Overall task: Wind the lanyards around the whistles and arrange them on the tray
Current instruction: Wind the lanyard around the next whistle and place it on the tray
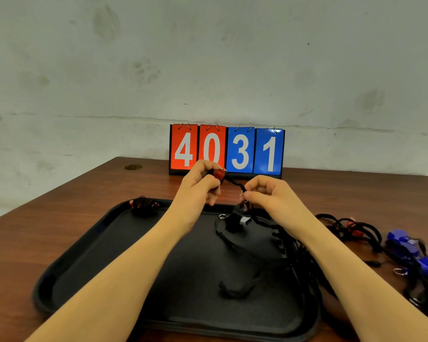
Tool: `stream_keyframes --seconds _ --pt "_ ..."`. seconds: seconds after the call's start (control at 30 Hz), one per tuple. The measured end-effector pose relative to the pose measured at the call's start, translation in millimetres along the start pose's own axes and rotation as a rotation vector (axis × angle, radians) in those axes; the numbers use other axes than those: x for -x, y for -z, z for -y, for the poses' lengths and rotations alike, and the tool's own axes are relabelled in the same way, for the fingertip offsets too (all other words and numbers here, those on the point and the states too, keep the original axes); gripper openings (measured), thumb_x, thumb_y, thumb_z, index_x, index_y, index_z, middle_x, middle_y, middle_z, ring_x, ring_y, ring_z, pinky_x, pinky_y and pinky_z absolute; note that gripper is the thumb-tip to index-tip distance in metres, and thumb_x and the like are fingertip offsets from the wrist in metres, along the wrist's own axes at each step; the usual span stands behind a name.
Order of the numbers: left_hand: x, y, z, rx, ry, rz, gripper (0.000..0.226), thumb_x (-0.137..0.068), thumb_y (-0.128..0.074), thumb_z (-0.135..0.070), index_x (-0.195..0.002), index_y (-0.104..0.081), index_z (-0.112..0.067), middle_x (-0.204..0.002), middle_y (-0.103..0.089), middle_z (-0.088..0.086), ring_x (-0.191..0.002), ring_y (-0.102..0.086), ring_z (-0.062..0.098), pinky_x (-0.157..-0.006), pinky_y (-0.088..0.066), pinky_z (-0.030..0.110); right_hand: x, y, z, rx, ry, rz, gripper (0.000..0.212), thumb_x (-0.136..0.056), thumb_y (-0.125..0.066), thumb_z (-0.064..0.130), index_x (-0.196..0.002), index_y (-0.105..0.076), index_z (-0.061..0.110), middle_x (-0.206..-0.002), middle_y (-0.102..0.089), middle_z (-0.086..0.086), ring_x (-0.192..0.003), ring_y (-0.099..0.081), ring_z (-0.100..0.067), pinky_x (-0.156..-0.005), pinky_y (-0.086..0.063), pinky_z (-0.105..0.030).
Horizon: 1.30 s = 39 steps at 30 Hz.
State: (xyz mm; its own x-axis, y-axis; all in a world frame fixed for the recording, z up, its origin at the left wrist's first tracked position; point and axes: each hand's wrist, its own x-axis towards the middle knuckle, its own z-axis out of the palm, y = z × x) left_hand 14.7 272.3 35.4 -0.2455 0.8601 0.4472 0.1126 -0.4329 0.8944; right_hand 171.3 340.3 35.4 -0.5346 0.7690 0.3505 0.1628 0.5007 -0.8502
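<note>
Head view: left hand pinches a red whistle above the black tray. Right hand pinches its black string near a small ring. The whistle looks light and hard; the string looks floppy, so keep it pulled tight.

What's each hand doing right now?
Left hand: closed, gripping the red whistle.
Right hand: closed, pinching the black lanyard near its metal ring.

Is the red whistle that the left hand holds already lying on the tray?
No, the left hand holds the red whistle up in the air above the far edge of the tray.
</note>
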Motion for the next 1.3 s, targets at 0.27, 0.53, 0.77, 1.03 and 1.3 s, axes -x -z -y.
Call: stream_keyframes --seconds 0.27,0.53,0.77,1.03,1.3 --pt "0 -1 4 -0.308 -0.038 -0.051 0.013 -0.085 -0.061 -0.019 -0.088 -0.052 -0.010 -0.078 -0.052 -0.003 -0.068 -0.048 0.007 -0.070 -0.042 0.022 -2 3 1 -0.087 -0.037 -0.089 0.014 -0.085 -0.056 0.002 -0.078 -0.058 0.014 -0.052 -0.049 0.008 -0.045 -0.037 -0.006 -0.048 -0.035 -0.018" --pt "2 0 1 -0.366 -0.070 -0.042 0.008 -0.079 -0.056 -0.003 -0.075 -0.052 -0.008 -0.076 -0.054 0.001 -0.063 -0.048 -0.002 -0.066 -0.041 0.017 -1 5 2 -0.038 -0.007 -0.116 0.014 -0.089 -0.055 0.009 -0.082 -0.066 0.017 -0.064 -0.053 0.001 -0.047 -0.041 0.000 -0.051 -0.035 -0.011" --pt "0 0 4 -0.404 -0.098 -0.069 0.018 -0.081 -0.055 -0.001 -0.079 -0.053 -0.019 -0.073 -0.055 -0.010 -0.070 -0.053 -0.001 -0.069 -0.043 0.011 -4 -4 1 -0.089 -0.020 -0.131 0.013 -0.097 -0.043 0.016 -0.092 -0.054 0.013 -0.088 -0.066 0.001 -0.077 -0.064 -0.013 -0.076 -0.054 -0.025" --pt "2 0 3 -0.415 -0.143 -0.022 0.018 -0.085 -0.056 -0.005 -0.077 -0.056 -0.021 -0.072 -0.055 -0.011 -0.066 -0.052 -0.007 -0.066 -0.042 0.004 -2 -9 8 -0.499 -0.096 -0.174 0.015 -0.099 -0.037 0.011 -0.090 -0.049 0.007 -0.074 -0.066 -0.011 -0.064 -0.067 -0.023 -0.069 -0.058 -0.036" --pt "2 -1 2 -0.416 -0.192 -0.066 0.011 -0.090 -0.054 -0.013 -0.080 -0.057 -0.018 -0.072 -0.057 -0.008 -0.067 -0.054 -0.006 -0.069 -0.041 0.002 -5 -8 5 -0.543 -0.103 -0.320 0.013 -0.099 -0.037 0.010 -0.096 -0.050 0.011 -0.073 -0.061 -0.007 -0.058 -0.062 -0.016 -0.064 -0.057 -0.031"
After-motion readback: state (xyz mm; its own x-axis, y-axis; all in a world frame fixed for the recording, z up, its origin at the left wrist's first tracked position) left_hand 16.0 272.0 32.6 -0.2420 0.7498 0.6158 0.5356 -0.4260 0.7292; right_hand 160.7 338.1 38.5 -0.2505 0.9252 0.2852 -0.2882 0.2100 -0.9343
